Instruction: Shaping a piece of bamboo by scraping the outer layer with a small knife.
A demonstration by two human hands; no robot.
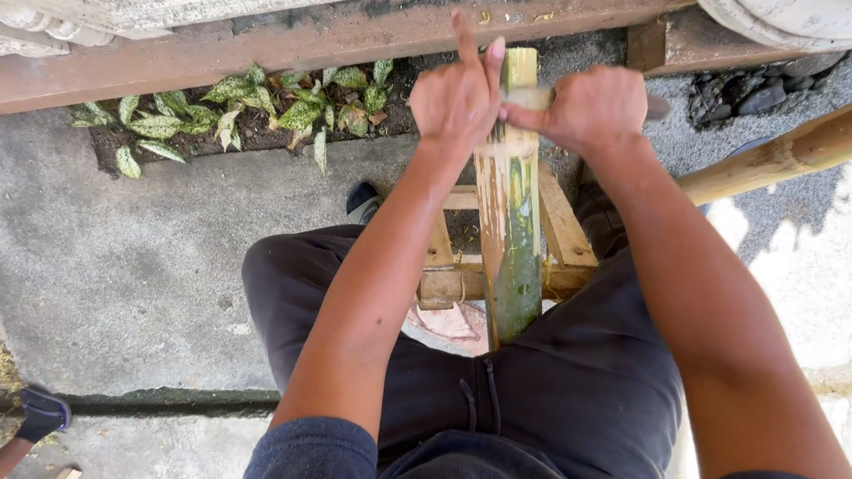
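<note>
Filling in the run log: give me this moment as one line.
left hand: steadying upright green bamboo pole | right hand: gripping metal blade across its top | pole rests on wooden stool

Sunlit concrete ground (pixel 109 254), a leafy planting strip (pixel 250 107) along it.
</note>
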